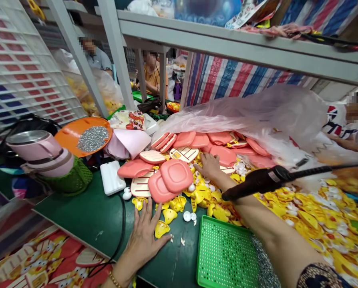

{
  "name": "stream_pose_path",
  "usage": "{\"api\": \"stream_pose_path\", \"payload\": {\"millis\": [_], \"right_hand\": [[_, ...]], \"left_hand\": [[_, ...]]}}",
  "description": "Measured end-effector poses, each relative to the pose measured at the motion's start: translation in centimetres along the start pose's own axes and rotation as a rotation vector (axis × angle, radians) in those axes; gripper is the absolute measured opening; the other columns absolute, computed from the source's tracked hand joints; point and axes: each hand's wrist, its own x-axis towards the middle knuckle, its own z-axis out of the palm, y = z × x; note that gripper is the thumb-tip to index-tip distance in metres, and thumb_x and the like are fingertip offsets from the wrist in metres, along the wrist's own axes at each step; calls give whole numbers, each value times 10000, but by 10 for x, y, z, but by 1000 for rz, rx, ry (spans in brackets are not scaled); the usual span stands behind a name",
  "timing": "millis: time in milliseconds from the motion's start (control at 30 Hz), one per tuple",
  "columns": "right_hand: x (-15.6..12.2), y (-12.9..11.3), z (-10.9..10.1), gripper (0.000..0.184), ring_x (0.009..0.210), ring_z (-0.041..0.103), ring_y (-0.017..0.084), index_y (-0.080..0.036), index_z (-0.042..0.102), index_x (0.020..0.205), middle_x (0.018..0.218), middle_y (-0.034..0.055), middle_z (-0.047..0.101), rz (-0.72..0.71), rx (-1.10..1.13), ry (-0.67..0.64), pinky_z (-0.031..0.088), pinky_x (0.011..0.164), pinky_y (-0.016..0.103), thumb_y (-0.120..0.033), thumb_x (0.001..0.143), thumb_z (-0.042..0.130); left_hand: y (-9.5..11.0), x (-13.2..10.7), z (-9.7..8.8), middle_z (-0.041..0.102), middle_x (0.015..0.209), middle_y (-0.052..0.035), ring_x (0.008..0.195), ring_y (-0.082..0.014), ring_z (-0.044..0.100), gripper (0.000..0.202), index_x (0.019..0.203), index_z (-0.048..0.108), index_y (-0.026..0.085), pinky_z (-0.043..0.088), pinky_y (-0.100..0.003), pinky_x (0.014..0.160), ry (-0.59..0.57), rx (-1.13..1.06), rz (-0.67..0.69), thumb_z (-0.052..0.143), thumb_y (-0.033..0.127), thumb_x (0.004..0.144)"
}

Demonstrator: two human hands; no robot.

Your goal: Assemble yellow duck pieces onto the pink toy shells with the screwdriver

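Note:
My left hand (144,230) lies palm down with fingers spread on the green tabletop, its fingertips beside loose yellow plastic shells (161,229). My right hand (208,166) reaches over the heap, fingers stretched out, touching the edge where pink plastic pieces meet yellow parts; nothing shows in its grasp. Between the hands, two rounded pink plates (176,176) overlap on top of cream-slatted pieces (141,185). Small white round parts (187,216) rest near the yellow shells. A black hand tool with a cord (257,182) hangs above my right forearm.
A green perforated basket (227,256) stands at the front, beside a large spread of yellow parts (302,216). At left are a white power bank (113,178), a pink cup (36,146) and an orange dish of metal screws (95,139). A grey frame (227,40) crosses above; other people sit beyond.

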Motion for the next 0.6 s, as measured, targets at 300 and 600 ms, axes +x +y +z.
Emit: {"api": "stream_pose_path", "payload": {"millis": [300,600], "right_hand": [[-89,19,-19,386,1062,534,231,-238,655,1054,1015,66,684,-257,13,-170,162,1023,518,-474,910,386],[-49,13,-45,288,778,624,233,-174,699,762,788,108,703,-61,-39,-255,383,790,375,-251,860,438]], "left_hand": [[-4,-2,5,24,1569,-175,1407,-420,122,940,1508,30,263,216,-666,1063,35,-18,1,619,448,799],[-5,-2,4,28,1567,-177,1400,-425,148,955,1507,19,273,203,-668,1067,48,-22,10,628,439,790]]}}
